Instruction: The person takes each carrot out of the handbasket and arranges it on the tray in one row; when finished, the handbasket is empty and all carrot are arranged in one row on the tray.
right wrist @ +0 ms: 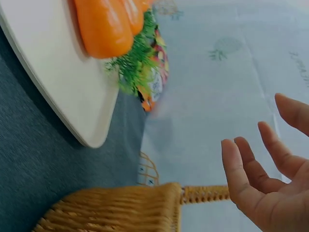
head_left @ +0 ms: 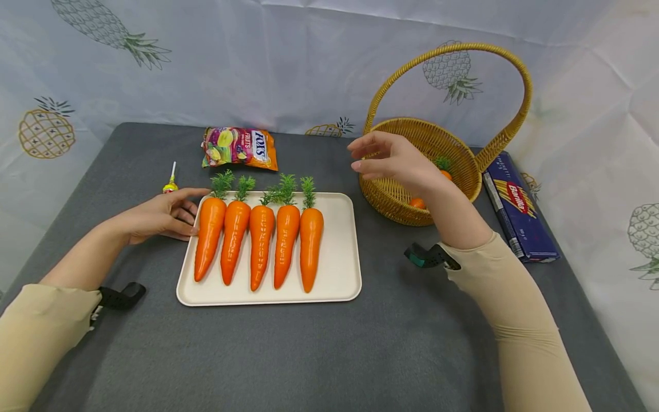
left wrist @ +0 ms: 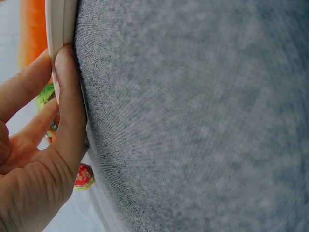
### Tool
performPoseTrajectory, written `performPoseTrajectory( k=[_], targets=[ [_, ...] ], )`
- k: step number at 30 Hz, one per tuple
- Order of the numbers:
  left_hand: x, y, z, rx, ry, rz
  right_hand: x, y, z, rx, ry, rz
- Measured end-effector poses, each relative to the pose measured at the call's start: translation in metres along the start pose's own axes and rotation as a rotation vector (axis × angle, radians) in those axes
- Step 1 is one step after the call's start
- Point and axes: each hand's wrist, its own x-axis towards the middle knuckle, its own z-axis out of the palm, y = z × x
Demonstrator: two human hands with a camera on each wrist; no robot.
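Several orange carrots [head_left: 259, 246] with green tops lie side by side on a cream tray [head_left: 337, 257]. My left hand [head_left: 157, 216] pinches the tray's left rim; the left wrist view shows the thumb and a finger [left wrist: 26, 87] at that edge. My right hand [head_left: 399, 160] hovers in front of a wicker basket [head_left: 396, 212], its fingers loosely bent and nothing between them. Inside the basket, parts of carrots [head_left: 418, 203] show, partly hidden by the right arm. The right wrist view has the hand [right wrist: 270, 179] above the basket's rim [right wrist: 169, 193].
A colourful FOX'S candy bag [head_left: 239, 149] lies behind the tray. A lollipop [head_left: 171, 184] is behind the left hand. Right of the basket lies a blue Barilla spaghetti box [head_left: 520, 212]. The basket's tall arched handle [head_left: 448, 51] rises near the pineapple-print cloth [head_left: 309, 63].
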Motion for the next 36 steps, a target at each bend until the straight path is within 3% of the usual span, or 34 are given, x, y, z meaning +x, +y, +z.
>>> performPoseTrajectory(
  k=[7, 17, 30, 36],
  targets=[
    [-0.001, 0.000, 0.000, -0.003, -0.003, 0.002, -0.008, -0.006, -0.021, 0.003, 0.046, -0.021],
    [-0.001, -0.003, -0.001, -0.010, -0.001, 0.005, -0.010, -0.011, -0.061, 0.046, 0.046, 0.045],
    [0.000, -0.003, -0.001, -0.004, -0.005, 0.008, 0.002, 0.009, -0.107, 0.216, 0.110, 0.189],
    [0.000, -0.002, -0.001, -0.005, -0.007, 0.008, 0.009, 0.022, -0.124, 0.234, 0.125, 0.264]
  ],
)
